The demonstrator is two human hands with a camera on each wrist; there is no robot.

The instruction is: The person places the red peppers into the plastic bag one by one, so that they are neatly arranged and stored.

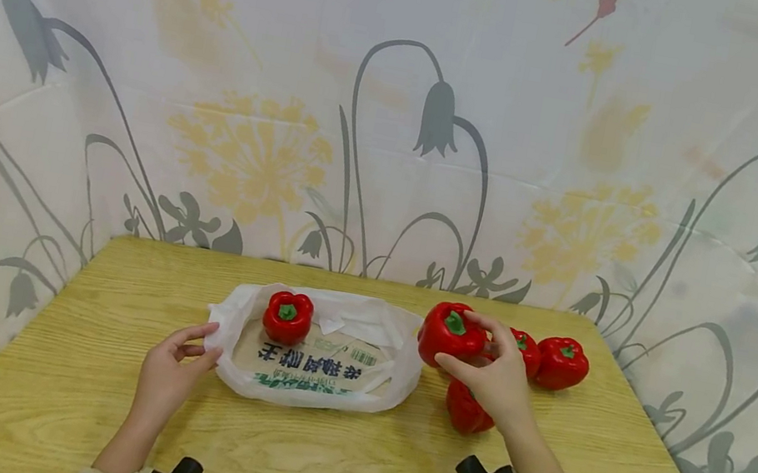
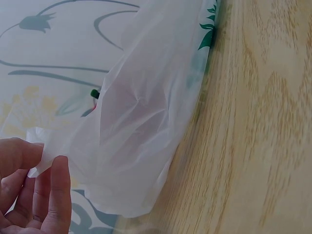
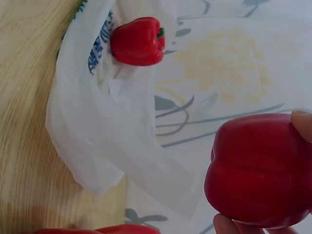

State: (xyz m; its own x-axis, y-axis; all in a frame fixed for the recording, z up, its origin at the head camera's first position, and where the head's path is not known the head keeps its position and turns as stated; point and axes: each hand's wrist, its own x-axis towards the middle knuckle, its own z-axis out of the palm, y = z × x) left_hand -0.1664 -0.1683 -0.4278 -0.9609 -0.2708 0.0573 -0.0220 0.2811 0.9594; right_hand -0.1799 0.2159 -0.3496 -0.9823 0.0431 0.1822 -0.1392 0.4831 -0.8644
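A white plastic bag [image 1: 319, 403] lies on the table with its mouth spread wide. Thumb and finger of my left hand [image 1: 171, 371] pinch its left edge, seen closely in the left wrist view. One red bell pepper [image 1: 286, 320] with a green stem sits inside, toward the back left. My right hand [image 1: 497, 377] grips another red bell pepper [image 3: 261, 170], raised just beyond the bag's right rim. Behind and below that hand are more peppers: one at the right [image 1: 562, 364], one in front [image 1: 466, 411], and one partly hidden by the fingers [image 1: 527, 354].
The wooden table [image 1: 56, 383] ends at the back against a flower-printed cloth [image 1: 402, 105]. Blue and green print shows on the bag's inside. A black wrist camera mount sits on each forearm.
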